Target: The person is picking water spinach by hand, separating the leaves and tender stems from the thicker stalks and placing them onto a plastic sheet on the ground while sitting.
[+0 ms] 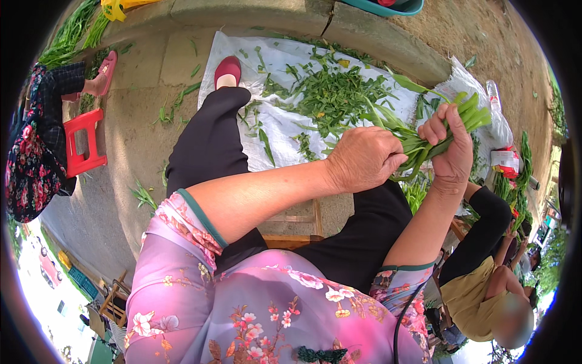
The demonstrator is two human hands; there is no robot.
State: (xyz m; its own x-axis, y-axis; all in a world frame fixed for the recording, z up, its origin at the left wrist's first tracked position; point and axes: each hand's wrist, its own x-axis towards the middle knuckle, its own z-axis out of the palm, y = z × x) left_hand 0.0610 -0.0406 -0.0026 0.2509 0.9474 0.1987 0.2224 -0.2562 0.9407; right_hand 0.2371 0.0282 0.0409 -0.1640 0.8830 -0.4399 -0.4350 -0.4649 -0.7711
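Note:
My right hand (pixel 450 136) is closed around a bunch of long-stemmed leafy greens (pixel 476 114). The pale green stem ends stick out to the upper right, and the leaves trail leftward toward my other hand. My left hand (pixel 365 159) is closed into a fist right beside the leafy part, thumb against the curled fingers. Whether a leaf or stem is pinched inside it is hidden. Below and beyond both hands, a heap of loose green leaves (pixel 339 94) lies scattered over a white plastic sheet (pixel 233 51).
A red plastic stool (pixel 83 142) and a seated person in a floral top are at the left. Another person in a mustard top (pixel 470 297) sits at the right. A plastic bottle (pixel 494 97) lies by the sheet. More greens (pixel 66 36) lie far left, and a teal basin (pixel 388 7) stands at the top.

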